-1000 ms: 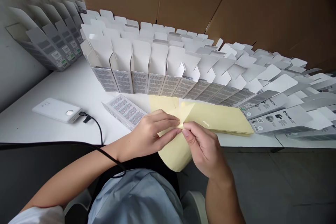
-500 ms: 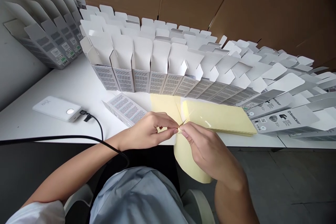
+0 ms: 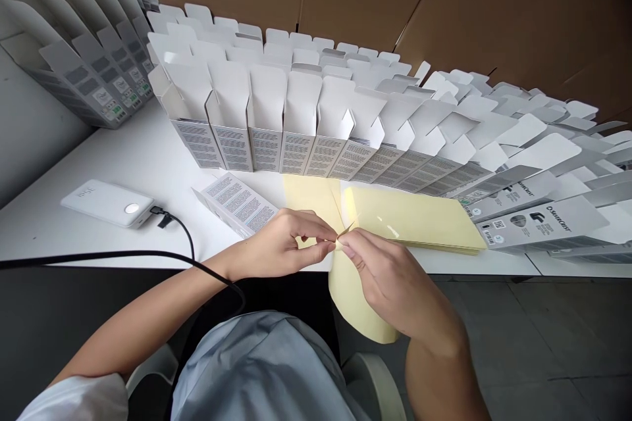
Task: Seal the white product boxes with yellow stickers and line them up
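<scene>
A thin, pale yellow sheet [image 3: 358,309] hangs curled over the front edge of the table, below my hands. My left hand [image 3: 293,243] is closed in a pinch at the sheet's top end, thumb against index finger. From the other side my right hand [image 3: 390,270] pinches the same spot, and a small pointed corner of the sheet sticks up between the fingertips. Whether a thin film is being held there is too small to tell. Just beyond my right hand lies a stack of yellow sheets [image 3: 415,217] with glossy spots. Behind my left hand a closed-looking printed carton [image 3: 239,200] lies flat.
Rows of white cartons [image 3: 266,145] with raised flaps stand along the back. More open cartons [image 3: 106,89] are at the left wall. A white power bank [image 3: 106,200] has a black cable [image 3: 148,255] that runs across my left forearm. Brown cardboard [image 3: 355,0] rises behind.
Both hands keep nearly the same pinch on the yellow sheet. The view has shifted slightly; otherwise hardly anything has moved.
</scene>
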`<state>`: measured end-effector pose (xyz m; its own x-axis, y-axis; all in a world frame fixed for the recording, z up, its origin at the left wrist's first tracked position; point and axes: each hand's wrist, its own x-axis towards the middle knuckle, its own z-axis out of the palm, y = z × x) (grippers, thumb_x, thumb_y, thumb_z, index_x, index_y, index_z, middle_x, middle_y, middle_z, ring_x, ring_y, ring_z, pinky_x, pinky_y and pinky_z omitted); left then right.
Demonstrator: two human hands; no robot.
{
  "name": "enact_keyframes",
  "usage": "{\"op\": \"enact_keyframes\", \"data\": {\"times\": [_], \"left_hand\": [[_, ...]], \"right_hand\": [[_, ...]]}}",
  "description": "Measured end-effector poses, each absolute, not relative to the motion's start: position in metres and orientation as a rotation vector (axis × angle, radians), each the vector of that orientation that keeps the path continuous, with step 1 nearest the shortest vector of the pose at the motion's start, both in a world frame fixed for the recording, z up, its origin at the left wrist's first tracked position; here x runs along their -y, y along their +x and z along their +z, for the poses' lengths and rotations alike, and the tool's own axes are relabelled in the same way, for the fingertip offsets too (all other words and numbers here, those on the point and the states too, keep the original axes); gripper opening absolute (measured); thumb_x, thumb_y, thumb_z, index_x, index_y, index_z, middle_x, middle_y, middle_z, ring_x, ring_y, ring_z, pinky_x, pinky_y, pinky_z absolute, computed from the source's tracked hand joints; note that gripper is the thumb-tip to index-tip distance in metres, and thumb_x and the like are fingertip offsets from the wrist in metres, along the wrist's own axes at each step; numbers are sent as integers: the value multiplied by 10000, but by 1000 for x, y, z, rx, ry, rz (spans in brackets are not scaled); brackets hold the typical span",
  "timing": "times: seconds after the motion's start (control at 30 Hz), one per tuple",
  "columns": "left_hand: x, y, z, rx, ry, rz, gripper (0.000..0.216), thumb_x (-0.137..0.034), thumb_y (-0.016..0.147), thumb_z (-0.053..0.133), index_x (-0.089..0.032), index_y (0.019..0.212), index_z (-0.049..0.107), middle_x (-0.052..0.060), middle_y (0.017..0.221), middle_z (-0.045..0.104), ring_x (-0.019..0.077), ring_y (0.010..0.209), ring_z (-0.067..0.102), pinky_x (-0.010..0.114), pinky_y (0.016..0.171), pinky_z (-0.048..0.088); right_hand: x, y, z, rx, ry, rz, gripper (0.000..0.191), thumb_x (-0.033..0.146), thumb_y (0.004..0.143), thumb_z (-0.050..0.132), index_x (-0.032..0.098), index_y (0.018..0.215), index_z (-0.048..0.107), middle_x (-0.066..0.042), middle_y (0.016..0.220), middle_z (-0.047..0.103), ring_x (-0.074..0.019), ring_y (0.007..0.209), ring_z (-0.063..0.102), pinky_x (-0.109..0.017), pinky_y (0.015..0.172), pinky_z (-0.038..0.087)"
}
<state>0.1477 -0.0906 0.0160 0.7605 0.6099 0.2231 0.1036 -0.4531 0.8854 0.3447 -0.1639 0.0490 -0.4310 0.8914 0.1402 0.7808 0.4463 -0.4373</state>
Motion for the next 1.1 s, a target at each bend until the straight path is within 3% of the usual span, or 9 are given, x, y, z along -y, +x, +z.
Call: {"op": "enact_keyframes", "data": {"times": [0.27,0.53,0.73,0.83,0.93,1.0,1.1], "left_hand": [[89,149,16,-546,1960,649,313,-307,917,523,-131,1036,752,69,944,697,30,823,593,115,763,448],[86,148,11,-559,1867,600,369,-426,894,579,-132,1042,745,86,965,685,39,854,611,114,724,441],[83,150,7,-567,1854,630,364,-412,905,558,-82,930,709,95,934,665,45,836,591,133,744,443],[82,148,6,-612,1867,666,369,-417,915,537,-81,925,691,90,925,652,44,832,570,141,755,438],[78,142,3,-692,1867,733,376,-424,922,520,-82,913,677,84,914,637,33,803,543,138,742,430],[76,138,0,-746,1842,782,381,-433,919,524,-81,902,669,81,913,632,29,794,538,134,735,429],[74,133,-3,-823,1829,836,380,-441,913,534,-85,899,665,74,911,631,29,809,547,132,747,430]], "right_hand": [[163,344,48,2347,-1414,470,207,23,918,372,200,824,425,0,742,518,-134,662,468,-268,594,358],[162,347,47,2357,-1408,489,210,0,900,385,196,844,436,8,752,518,-128,657,460,-261,590,354],[166,347,46,2367,-1421,468,215,29,917,379,201,803,437,8,720,524,-127,615,447,-260,548,343],[164,362,55,2340,-1477,441,221,106,962,371,205,838,524,-8,742,588,-136,626,512,-268,570,383],[142,388,71,2286,-1514,450,241,288,992,427,224,1009,659,-53,924,703,-197,796,639,-302,682,449],[113,408,76,2266,-1610,473,304,411,972,465,228,967,707,-61,963,728,-235,833,651,-320,680,439],[60,433,62,2282,-1867,485,271,329,946,480,218,885,719,-49,960,729,-222,828,631,-300,672,406]]}}
